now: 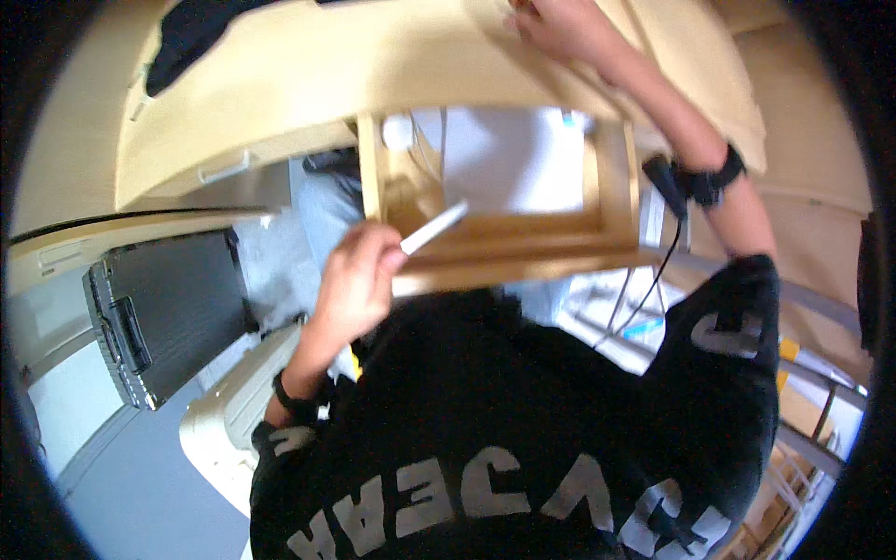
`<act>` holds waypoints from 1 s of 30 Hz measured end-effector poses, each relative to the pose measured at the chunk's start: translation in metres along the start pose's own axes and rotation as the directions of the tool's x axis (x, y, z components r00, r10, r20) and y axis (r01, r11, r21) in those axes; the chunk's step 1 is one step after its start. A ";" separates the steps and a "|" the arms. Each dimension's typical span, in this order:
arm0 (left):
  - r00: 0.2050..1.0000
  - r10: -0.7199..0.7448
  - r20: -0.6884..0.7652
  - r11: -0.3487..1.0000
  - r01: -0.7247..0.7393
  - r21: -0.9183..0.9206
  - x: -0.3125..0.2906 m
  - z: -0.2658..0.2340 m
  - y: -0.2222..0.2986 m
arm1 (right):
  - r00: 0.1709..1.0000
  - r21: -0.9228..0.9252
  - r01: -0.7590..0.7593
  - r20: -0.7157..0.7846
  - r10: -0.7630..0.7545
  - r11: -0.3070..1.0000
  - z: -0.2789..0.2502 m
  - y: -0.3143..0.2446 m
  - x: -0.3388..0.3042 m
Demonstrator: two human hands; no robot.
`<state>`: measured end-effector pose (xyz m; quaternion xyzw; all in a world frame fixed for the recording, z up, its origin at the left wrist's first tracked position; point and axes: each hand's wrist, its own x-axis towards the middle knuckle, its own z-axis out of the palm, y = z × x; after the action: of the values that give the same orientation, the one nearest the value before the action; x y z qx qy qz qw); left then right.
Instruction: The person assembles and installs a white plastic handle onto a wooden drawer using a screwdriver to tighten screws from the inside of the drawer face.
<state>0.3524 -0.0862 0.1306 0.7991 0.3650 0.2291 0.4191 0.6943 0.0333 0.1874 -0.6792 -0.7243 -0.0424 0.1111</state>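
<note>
My left hand point(355, 285) pinches a slim white stick-shaped object point(435, 228) at one end, and its free end points up and to the right over an open wooden drawer point(523, 266). Inside the drawer lie a white flat sheet or panel point(513, 163), a small white round item point(398, 133) and a thin cable point(425, 154). Stretched far forward over the light wooden desktop point(373, 56), my right hand point(560, 33) has its fingers curled at the upper edge of the view. Something small and brownish shows at those fingertips, too cut off to name.
A black plug-like piece point(665, 185) with a cord hangs near my right forearm. To the left stand a black hard case point(177, 308) and a cream-coloured rounded suitcase point(219, 420). Dark cloth point(191, 42) lies at the desk's far left. Metal rails point(812, 373) run at the right.
</note>
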 end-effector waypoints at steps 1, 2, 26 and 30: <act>0.999 -0.023 0.039 0.999 0.024 -0.022 0.001 0.000 0.004 | 0.998 -0.011 0.054 -0.007 -0.054 0.998 0.008 0.010 -0.008; 0.996 -0.058 0.074 0.998 0.060 -0.026 0.001 0.001 0.004 | 0.993 -0.001 0.115 -0.019 -0.115 0.993 0.023 0.020 -0.015; 0.998 -0.003 0.064 0.998 -0.001 0.070 -0.001 0.005 0.002 | 0.422 0.489 -0.396 0.849 -0.319 0.777 0.035 -0.008 -0.167; 0.998 0.025 0.066 0.997 -0.030 0.069 -0.001 0.004 0.003 | 0.554 0.362 -0.416 0.828 -0.083 0.834 0.022 -0.016 -0.179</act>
<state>0.3558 -0.0902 0.1303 0.8252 0.3480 0.1959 0.3994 0.6857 -0.1372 0.1284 -0.6312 -0.6030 0.4849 -0.0531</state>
